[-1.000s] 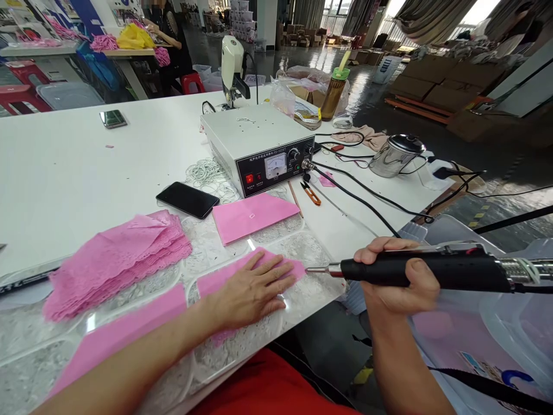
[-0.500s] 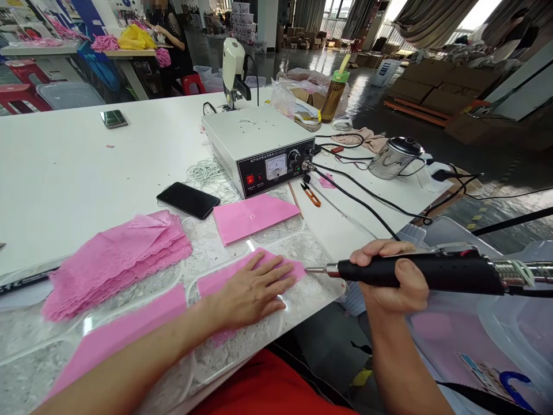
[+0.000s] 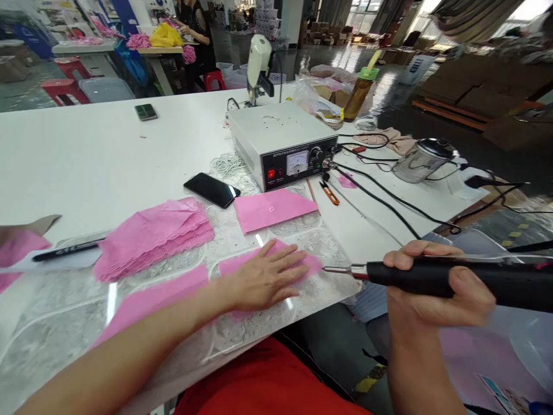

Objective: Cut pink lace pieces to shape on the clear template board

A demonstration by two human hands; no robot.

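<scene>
My left hand [image 3: 261, 278] lies flat with its fingers spread on a pink fabric piece [image 3: 313, 264]. Under the cloth is a clear, marble-patterned mat [image 3: 173, 291]. My right hand [image 3: 436, 282] is wrapped round the black handle of a handheld ultrasonic welder [image 3: 412, 278]. Its thin metal tip points left and meets or nearly meets the right end of the fabric; contact I cannot tell. Partly under my left forearm lies another pink strip [image 3: 162, 297]. Beyond my left hand sits a folded pink pattern piece [image 3: 274, 210], and to its left a stack of scallop-edged pink fabric [image 3: 151, 236].
A control box [image 3: 280, 141] with a meter stands behind the mat, its black cables [image 3: 380, 199] running right. A phone [image 3: 211, 189], orange thread snips [image 3: 329, 193], a glass pot [image 3: 423, 160], a marker pen [image 3: 69, 249] and a bottle [image 3: 359, 95] are on the table [image 3: 86, 167].
The view has swung left, so the table's things sit further right. Relative to the mat, my left hand has hardly moved. The welder's tip is still at the fabric's right end.
</scene>
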